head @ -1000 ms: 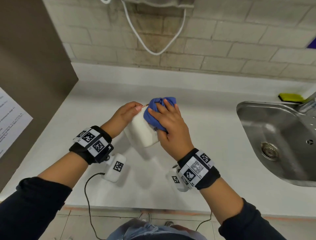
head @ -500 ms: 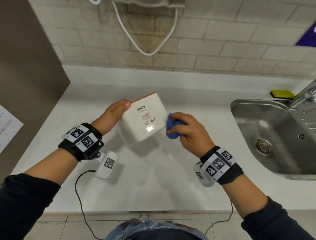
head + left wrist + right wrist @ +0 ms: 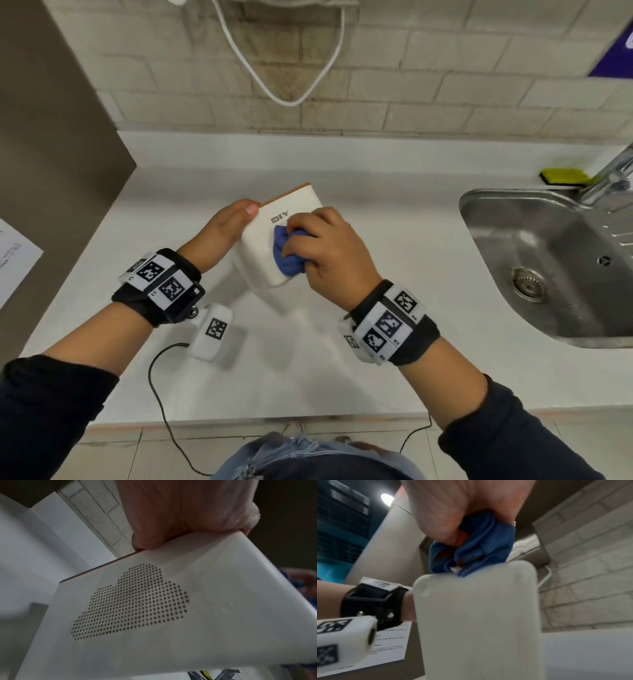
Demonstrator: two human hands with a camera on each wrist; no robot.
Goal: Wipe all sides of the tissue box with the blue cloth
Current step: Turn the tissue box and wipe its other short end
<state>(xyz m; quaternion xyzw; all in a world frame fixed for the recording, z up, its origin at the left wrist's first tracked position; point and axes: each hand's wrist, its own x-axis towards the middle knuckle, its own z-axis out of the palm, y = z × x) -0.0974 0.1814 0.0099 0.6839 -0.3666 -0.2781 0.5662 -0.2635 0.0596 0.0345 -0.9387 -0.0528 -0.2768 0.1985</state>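
Above the white table (image 3: 308,377), the white tissue box (image 3: 260,253) is held tilted, gripped at its left side by the left hand (image 3: 226,229). The right hand (image 3: 329,253), fingers clenched round the bunched blue cloth (image 3: 287,257), presses it against the box's upturned face.

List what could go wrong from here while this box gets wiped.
1. The left hand holds the tissue box tilted, by one end only; pressure from the blue cloth might twist it loose.
2. The right hand covers the printed face, so patches could be missed.
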